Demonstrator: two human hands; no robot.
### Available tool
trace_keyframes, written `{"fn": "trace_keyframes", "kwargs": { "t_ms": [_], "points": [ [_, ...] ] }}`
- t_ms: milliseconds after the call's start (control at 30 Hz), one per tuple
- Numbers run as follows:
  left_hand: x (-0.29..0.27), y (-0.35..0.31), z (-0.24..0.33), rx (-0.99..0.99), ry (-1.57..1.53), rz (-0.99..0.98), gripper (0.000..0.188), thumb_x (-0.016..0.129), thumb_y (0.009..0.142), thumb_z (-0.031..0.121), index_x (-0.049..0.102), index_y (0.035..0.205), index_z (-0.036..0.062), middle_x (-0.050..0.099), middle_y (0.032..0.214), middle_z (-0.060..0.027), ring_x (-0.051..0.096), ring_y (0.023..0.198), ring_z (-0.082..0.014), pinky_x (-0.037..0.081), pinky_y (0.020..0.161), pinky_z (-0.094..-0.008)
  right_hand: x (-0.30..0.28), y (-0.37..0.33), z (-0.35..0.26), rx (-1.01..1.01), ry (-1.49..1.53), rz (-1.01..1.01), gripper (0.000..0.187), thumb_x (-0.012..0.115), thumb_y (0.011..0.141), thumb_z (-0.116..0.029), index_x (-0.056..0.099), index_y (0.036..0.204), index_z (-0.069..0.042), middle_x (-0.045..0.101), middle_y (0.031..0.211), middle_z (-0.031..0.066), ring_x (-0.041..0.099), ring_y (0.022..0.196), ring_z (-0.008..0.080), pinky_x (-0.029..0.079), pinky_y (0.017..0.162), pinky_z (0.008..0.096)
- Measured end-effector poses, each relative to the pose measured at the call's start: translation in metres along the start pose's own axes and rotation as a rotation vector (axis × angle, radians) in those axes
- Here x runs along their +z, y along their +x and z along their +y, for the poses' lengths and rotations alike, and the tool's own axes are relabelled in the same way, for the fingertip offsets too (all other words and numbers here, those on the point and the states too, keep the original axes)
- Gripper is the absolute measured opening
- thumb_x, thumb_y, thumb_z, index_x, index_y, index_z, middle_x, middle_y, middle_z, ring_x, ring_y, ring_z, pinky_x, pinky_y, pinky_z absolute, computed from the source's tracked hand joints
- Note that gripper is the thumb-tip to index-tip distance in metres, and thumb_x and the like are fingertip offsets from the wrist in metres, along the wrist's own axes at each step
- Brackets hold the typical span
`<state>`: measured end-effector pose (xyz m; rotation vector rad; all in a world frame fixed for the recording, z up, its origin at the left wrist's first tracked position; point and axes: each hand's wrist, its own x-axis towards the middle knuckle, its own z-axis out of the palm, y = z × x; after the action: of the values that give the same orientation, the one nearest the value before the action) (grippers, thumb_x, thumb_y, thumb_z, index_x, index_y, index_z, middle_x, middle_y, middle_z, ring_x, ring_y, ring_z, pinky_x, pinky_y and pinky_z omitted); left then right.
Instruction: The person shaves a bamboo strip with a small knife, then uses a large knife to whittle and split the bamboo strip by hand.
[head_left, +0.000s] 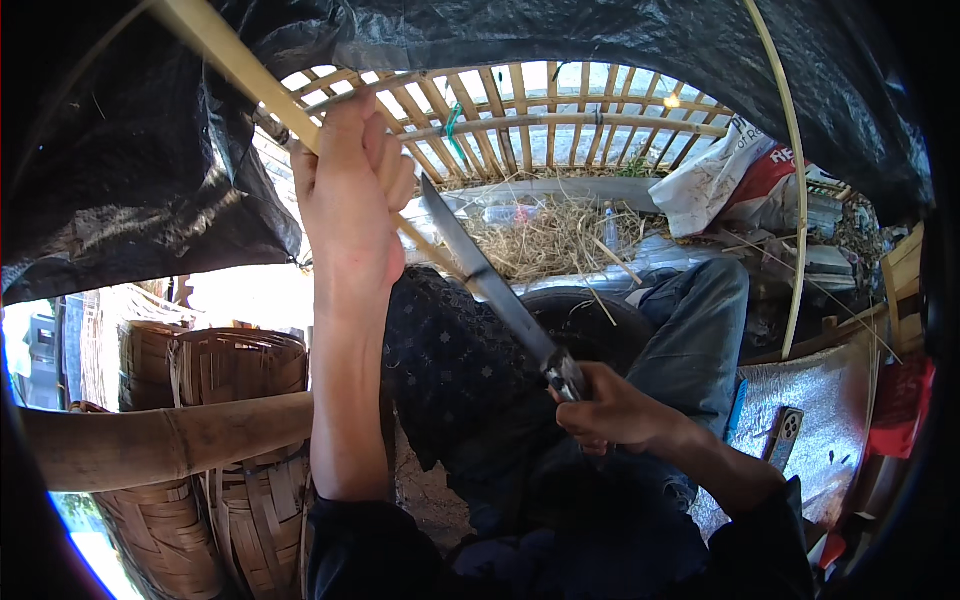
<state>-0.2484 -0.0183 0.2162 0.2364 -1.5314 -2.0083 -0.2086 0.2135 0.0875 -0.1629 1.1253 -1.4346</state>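
My left hand is raised and closed around a pale bamboo strip. The strip slants from the upper left down through the fist, and its lower end comes to the blade of a long knife; whether it touches or only crosses in front, I cannot tell. Wrapped around the knife's handle is my right hand, low and to the right. The blade points up and left toward my left wrist. Beneath both hands lie a dark patterned cloth and my jeans-clad leg.
Woven baskets stand at the left behind a thick bamboo pole. Black plastic sheeting hangs overhead. Ahead are a bamboo lattice, a heap of shavings and a sack. A phone lies at right, near a long thin strip.
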Motion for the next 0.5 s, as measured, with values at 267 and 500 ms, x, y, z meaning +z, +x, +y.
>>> {"fn": "trace_keyframes", "kwargs": {
  "t_ms": [267,500],
  "points": [
    [0.002,-0.003,-0.001,-0.012,0.048,0.01,0.045,0.046,0.091,0.016,0.021,0.053,0.0167,0.015,0.047,0.0059,0.011,0.042,-0.0054,0.011,0.041,-0.0254,0.004,-0.02,-0.044,-0.385,-0.458,0.215,0.026,0.054,0.081,-0.008,0.044,0.102,0.005,0.049,0.055,0.0022,0.048,0.042,0.0093,0.041,0.04,0.0256],
    [0.004,0.004,-0.003,-0.031,0.034,0.045,0.045,0.046,0.091,0.017,0.022,0.053,0.017,0.015,0.046,0.0058,0.011,0.041,-0.0052,0.011,0.041,-0.0252,-0.01,0.006,0.004,-0.005,-0.381,0.141,0.047,0.059,0.079,-0.014,0.041,0.116,0.008,0.052,0.07,0.0046,0.052,0.051,0.0112,0.045,0.05,0.0277]
  ]
}}
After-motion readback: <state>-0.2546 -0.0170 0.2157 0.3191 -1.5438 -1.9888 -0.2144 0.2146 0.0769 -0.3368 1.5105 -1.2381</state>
